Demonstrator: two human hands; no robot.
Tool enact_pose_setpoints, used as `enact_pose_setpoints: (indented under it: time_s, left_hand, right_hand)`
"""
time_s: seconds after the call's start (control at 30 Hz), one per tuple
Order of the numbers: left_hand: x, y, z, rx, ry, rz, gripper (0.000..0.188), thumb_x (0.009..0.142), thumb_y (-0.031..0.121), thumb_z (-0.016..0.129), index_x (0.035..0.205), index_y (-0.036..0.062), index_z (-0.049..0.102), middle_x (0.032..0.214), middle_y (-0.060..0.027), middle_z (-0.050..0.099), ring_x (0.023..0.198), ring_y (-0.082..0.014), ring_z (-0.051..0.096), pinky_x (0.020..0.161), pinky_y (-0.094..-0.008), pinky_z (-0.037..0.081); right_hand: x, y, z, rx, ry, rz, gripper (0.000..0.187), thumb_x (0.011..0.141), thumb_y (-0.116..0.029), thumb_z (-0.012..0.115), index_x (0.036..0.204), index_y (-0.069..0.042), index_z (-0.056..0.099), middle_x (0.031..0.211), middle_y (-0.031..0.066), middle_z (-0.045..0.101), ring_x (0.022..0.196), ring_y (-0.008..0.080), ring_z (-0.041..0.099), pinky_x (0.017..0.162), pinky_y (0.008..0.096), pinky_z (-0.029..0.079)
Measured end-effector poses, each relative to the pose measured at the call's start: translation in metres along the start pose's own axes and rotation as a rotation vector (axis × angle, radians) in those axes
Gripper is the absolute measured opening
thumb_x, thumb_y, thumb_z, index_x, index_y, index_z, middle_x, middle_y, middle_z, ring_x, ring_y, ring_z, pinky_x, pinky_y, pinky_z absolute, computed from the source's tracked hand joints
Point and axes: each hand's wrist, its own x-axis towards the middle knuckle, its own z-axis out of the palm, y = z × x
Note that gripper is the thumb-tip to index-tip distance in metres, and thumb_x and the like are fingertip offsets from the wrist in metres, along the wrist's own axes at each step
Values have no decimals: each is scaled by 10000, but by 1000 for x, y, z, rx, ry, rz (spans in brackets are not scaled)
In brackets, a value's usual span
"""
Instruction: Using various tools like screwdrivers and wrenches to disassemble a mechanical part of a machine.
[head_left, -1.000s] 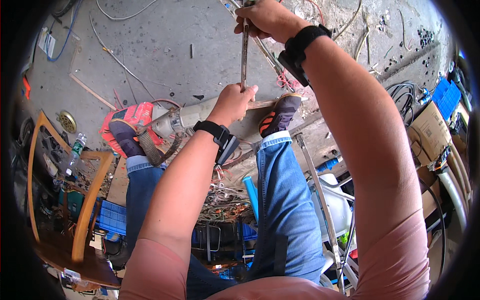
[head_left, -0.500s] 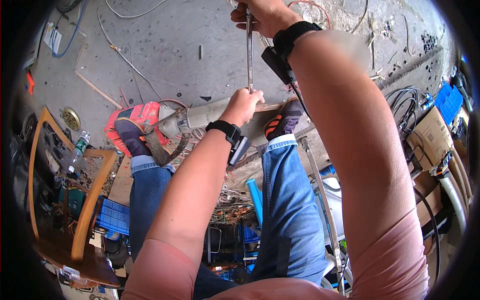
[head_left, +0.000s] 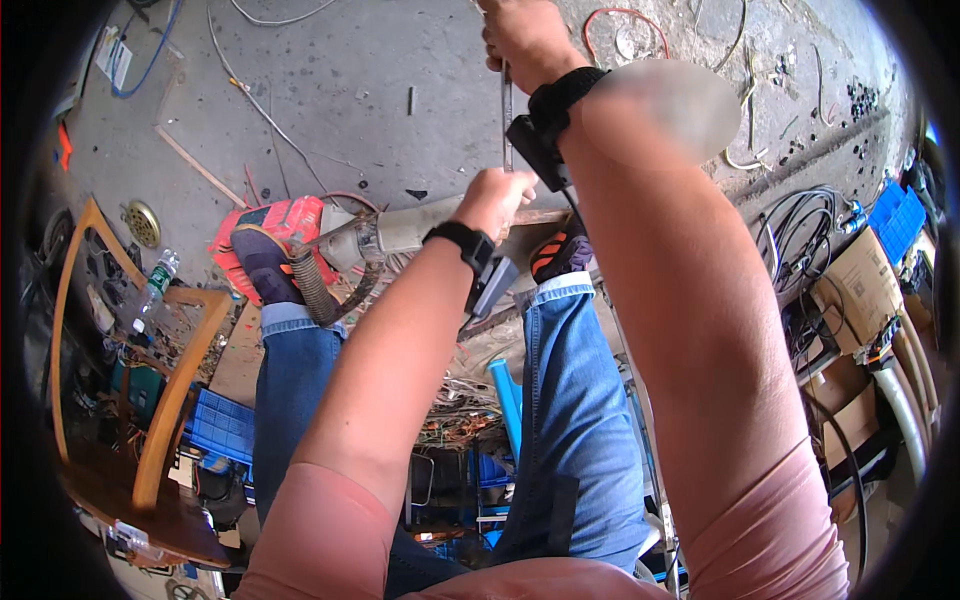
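A long, slim metal wrench [head_left: 507, 125] runs between my two hands, almost straight away from me. My right hand [head_left: 530, 40] is closed around its far end near the top edge. At the near end my left hand [head_left: 495, 200] grips the wrench, over the front of a large red and grey power tool [head_left: 405, 228]; the fingers cover the wrench head, so how it sits on the tool is hidden. This tool lies across the floor, with a ribbed, spring-like handle [head_left: 315, 285] at its side. My left shoe [head_left: 265, 262] rests against its red body, and my right shoe [head_left: 562, 250] is by its front end.
To the left stands a wooden chair frame [head_left: 180, 400], with a plastic bottle [head_left: 158, 285] beside it. Blue crates [head_left: 220, 425], a cardboard box [head_left: 860, 280] and coiled black cables [head_left: 800, 225] crowd both sides. Loose wires [head_left: 270, 120] cross the concrete floor. Scrap wire [head_left: 465, 415] is heaped between my legs.
My right hand has shifted slightly nearer and its fingers are wrapped more tightly. The right forearm has swung left, now covering part of the wrench's side. My left hand stays at the near end.
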Motion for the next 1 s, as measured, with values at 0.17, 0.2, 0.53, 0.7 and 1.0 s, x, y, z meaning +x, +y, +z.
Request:
enact_pose_setpoints:
  time_s: [0.17, 0.2, 0.53, 0.7, 1.0]
  left_hand:
    - [28, -18, 25, -2, 79, 228, 377, 796, 326, 532, 819, -42, 611, 745, -215, 611, 719, -312, 601, 587, -407, 451]
    - [28, -24, 24, 161, 183, 398, 383, 803, 329, 521, 822, -44, 610, 759, -245, 606, 766, -348, 606, 604, -425, 455]
    - [-11, -13, 34, 383, 446, 626, 214, 731, 208, 589, 677, 4, 624, 660, -207, 602, 651, -356, 605, 577, -409, 485]
    - [-30, -8, 36, 395, 434, 695, 291, 746, 277, 607, 688, -8, 609, 671, -218, 599, 670, -359, 604, 580, -400, 477]
    - [5, -58, 40, -391, 236, 598, 321, 787, 264, 550, 645, -23, 562, 644, -233, 570, 678, -405, 571, 588, -419, 457]
  right_hand:
    - [-6, 4, 13, 270, 301, 220, 393, 786, -242, 430, 753, 117, 586, 721, 289, 581, 747, 390, 584, 731, 377, 449]
    - [-13, -2, 11, 272, 297, 219, 393, 786, -242, 430, 753, 117, 586, 721, 289, 581, 747, 390, 584, 731, 377, 449]
    - [-37, 9, 0, 24, 385, 88, 52, 680, -62, 542, 700, -37, 583, 676, 142, 586, 612, 256, 596, 533, 343, 478]
    - [-57, -6, -1, 482, 453, 174, 298, 717, -172, 461, 606, 91, 547, 575, 265, 521, 500, 325, 502, 576, 387, 426]
    - [-79, -19, -7, 659, 451, 191, 279, 724, -134, 477, 539, 75, 482, 432, 76, 359, 451, 126, 331, 450, 327, 354]
